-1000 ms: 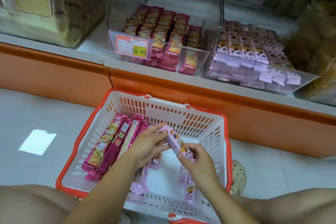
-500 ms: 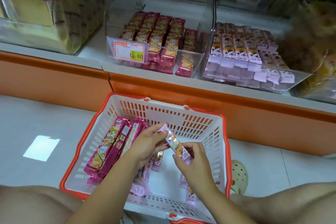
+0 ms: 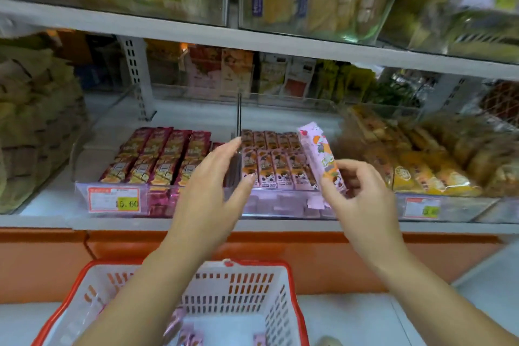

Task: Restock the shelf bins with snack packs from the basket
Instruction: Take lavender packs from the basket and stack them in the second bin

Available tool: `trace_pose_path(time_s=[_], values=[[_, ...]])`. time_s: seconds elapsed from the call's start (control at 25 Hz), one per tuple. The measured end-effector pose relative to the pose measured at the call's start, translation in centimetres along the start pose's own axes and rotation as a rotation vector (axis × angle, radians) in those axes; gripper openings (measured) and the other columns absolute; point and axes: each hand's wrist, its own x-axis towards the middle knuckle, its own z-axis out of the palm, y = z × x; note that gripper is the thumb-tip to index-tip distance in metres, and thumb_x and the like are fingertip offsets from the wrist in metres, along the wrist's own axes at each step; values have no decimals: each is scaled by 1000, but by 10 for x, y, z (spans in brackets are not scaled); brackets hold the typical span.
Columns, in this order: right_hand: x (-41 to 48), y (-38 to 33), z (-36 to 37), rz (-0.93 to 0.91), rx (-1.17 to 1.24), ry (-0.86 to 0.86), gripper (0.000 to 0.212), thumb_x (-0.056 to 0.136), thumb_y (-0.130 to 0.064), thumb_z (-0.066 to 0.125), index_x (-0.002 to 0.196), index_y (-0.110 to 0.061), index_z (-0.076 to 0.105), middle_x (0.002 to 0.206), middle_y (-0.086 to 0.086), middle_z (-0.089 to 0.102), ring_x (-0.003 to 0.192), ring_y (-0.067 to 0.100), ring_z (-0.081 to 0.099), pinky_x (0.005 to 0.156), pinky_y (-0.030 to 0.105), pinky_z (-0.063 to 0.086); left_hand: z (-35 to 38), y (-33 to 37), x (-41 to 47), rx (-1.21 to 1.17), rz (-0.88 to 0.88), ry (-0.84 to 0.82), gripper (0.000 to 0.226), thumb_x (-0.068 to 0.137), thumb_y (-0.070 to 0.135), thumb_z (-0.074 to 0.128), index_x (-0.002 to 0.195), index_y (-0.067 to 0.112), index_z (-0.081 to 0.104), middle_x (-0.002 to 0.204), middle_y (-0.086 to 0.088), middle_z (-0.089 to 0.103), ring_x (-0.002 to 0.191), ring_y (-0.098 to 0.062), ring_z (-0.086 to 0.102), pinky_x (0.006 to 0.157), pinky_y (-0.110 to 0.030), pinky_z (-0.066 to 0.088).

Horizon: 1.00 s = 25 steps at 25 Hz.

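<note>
Now my right hand (image 3: 362, 202) pinches one pink snack pack (image 3: 319, 156) by its lower end, thumb on one side and curled fingers on the other. The pack stands nearly upright, its top tipped a little to the left. It is raised before the right end of the middle bin (image 3: 276, 167), where rows of matching pink packs already lie. I cannot tell whether it touches the bin's front wall.

My left hand (image 3: 212, 194) is open and holds nothing. Its fingers are straight and close together, with the palm turned toward the right. It hangs in front of the clear divider (image 3: 239, 114) that parts the middle bin from the left bin (image 3: 157, 161), which is full of dark red packs. Whether my fingertips meet the divider I cannot say.

A price tag (image 3: 113, 203) reading 15.60 sits on the left bin's front wall, at the front edge of the shelf (image 3: 168, 224). Just right of the middle bin, golden-yellow packs (image 3: 427, 177) are heaped in another clear bin.

Below the shelf's front edge, between my forearms, stands the white basket (image 3: 238, 286) with its orange-red rim. A few pink packs (image 3: 193, 339) lie on its floor.
</note>
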Motion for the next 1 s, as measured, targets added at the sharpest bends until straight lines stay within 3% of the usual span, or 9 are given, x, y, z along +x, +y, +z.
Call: trace_pose_path(time_s=[0.12,0.24,0.44,0.56,0.64,0.72,0.76,0.84,1.0], values=[[41,23,5,124,-181,-57,41,87,-34,64,125,-31,51,93,-10,58,83,16,57,70,30,44,22,-9,20,159,-73,-27,61,98,36,45,151,29,16,155,10,29,139,-11,33,109,-25,28],[51,38,19,116,-337,-142,32,87,-37,62,117,-26,63,103,3,66,88,21,61,69,27,40,32,-18,19,330,-88,-13,61,99,30,42,152,30,12,149,5,41,121,-23,54,85,-35,47],[45,40,32,99,-375,-306,27,89,-47,57,103,-27,70,101,-4,69,90,18,63,74,34,53,30,-21,20,357,-74,23,62,98,30,46,151,33,14,142,6,50,108,-21,61,63,-27,37],[42,36,28,73,-346,-280,26,92,-39,56,112,-26,67,108,-4,66,102,19,58,86,35,50,27,-22,22,316,-48,-2,62,98,30,47,151,35,15,145,10,45,118,-16,56,75,-26,44],[29,24,19,-31,-223,-81,26,93,-27,57,117,-22,64,107,-6,59,106,17,53,91,26,42,19,-22,11,146,-28,6,59,98,25,48,149,36,21,146,18,38,130,-3,42,98,-21,39],[-1,4,16,-193,-21,54,22,92,-15,54,113,-16,63,98,-14,52,99,11,52,88,17,39,11,-32,-17,20,9,117,49,97,17,47,144,31,37,140,20,43,128,6,39,104,-14,32],[-23,-3,21,-231,61,4,21,92,-12,52,110,-15,62,96,-17,51,95,8,52,86,14,39,11,-45,-37,9,1,166,44,95,15,46,138,27,47,135,18,50,123,6,45,101,-13,36],[-70,0,49,-190,108,-295,21,91,-12,50,107,-17,63,98,-15,54,94,6,53,83,14,40,18,-79,-84,-8,-150,136,38,92,14,45,125,28,58,122,14,61,110,2,56,93,-18,45],[-173,53,146,149,-155,-1076,31,97,-20,47,126,-25,55,126,-4,50,111,16,53,92,23,39,38,-152,-167,2,-628,-250,37,96,13,49,126,31,58,129,8,61,110,-9,59,97,-24,45]])
